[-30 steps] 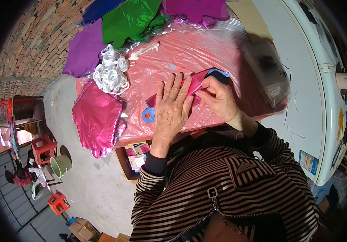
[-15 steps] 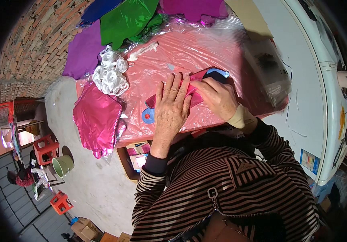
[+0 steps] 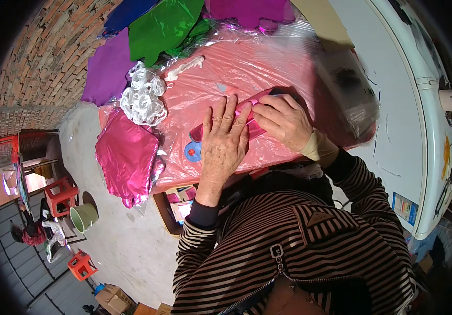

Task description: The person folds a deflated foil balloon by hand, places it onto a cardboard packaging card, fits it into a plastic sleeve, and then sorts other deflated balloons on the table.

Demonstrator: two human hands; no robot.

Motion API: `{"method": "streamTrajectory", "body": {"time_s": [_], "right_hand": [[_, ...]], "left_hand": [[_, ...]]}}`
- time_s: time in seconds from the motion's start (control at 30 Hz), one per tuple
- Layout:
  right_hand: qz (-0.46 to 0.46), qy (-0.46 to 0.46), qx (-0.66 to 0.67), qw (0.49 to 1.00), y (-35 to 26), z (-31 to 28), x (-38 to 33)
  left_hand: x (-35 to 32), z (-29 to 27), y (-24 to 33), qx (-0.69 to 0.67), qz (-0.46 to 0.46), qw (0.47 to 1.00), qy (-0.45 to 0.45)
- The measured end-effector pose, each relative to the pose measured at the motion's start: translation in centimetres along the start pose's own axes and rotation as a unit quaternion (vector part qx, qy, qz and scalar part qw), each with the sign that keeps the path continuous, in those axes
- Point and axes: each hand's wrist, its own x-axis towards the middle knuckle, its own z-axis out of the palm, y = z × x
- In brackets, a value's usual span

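Note:
A folded piece of shiny pink foil (image 3: 257, 130) lies slantwise on the table in front of me. My left hand (image 3: 222, 134) rests flat on it, fingers stretched out and pressing it down. Over its upper right part, my right hand (image 3: 284, 122) has its fingers bent and pinches the foil close to my left fingertips. Beside my left hand's wrist side lies a blue rounded piece with a red spot (image 3: 193, 151), partly under the foil. A dark object shows only a little past my right hand, which mostly covers it.
Pink plastic sheeting (image 3: 184, 107) covers the table. A bundle of white cord (image 3: 144, 100), a pink foil stack (image 3: 127, 155), purple (image 3: 108, 68) and green (image 3: 163, 29) foil pieces lie along the left and far side. A clear plastic bag (image 3: 349, 89) lies right, beside a white appliance (image 3: 394, 131).
My right hand has shifted slightly right and up along the foil, now covering the light-blue handle seen before. My left hand stays almost in place.

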Motion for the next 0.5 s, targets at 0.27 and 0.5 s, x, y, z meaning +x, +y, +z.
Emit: {"method": "streamTrajectory", "body": {"time_s": [0.27,0.5], "right_hand": [[-0.029,-0.039,0.038,0.998,0.6,0.2,-1.6],[-0.002,-0.078,0.027,0.997,-0.1,-0.4,-1.6]], "left_hand": [[-0.1,-0.4,-0.1,-0.01,0.012,0.999,-0.034],[-0.1,-0.1,0.3,0.022,0.007,0.999,-0.032]]}}
